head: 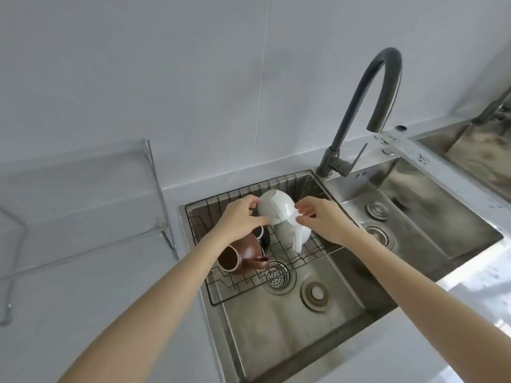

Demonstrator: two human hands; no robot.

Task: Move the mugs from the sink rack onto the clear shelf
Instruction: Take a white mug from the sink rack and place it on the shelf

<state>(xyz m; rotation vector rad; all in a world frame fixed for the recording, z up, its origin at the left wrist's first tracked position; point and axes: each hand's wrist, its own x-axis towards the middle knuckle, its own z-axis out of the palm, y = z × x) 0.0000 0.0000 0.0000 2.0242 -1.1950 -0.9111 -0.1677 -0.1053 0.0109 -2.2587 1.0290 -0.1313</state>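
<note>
A white mug (275,207) is held tilted just above the wire sink rack (235,284), between both my hands. My left hand (240,217) grips its left side and my right hand (322,217) pinches its right side near the rim. Beneath it in the rack lies a second white mug (293,236) on its side. A brown mug (243,254) lies on its side at the rack's left, its mouth facing me, and a dark mug (262,235) sits behind it, partly hidden by my left wrist. The clear shelf (91,189) stands on the counter at left.
The rack rests in the left basin of a steel sink (290,327) with a strainer drain (275,273). A tall dark faucet (367,106) arches behind the divider. A second basin (431,217) lies to the right. The white wall is close behind.
</note>
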